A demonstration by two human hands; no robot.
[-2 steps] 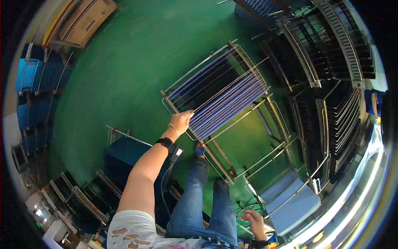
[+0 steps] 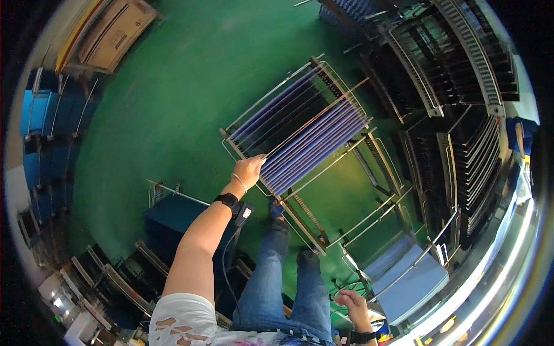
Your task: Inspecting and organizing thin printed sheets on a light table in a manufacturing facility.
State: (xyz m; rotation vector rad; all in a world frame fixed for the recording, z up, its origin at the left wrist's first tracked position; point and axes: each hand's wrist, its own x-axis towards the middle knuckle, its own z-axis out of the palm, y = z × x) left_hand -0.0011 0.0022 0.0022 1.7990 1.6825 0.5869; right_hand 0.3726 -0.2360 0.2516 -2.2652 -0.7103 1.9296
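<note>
A wire-framed slotted rack stands on the floor in front of me, with several thin purple-blue panels set on edge in it. At the near left end of the row, my left hand pinches the end of a thin panel with a copper-coloured edge. That panel stretches across the rack to its far right side. My right hand is low by my right leg, loosely bent with the fingers partly apart, and I see nothing in it. It is nearest to a stack of pale blue sheets.
An open metal rack frame stands just right of the filled one. Racks of dark boards line the right side, and blue-filled racks the left. A dark blue stack lies left of my legs. A cardboard box is far left.
The view has shifted slightly, and the rack sits a little further left in it. My left hand keeps its pinch on the panel's end.
</note>
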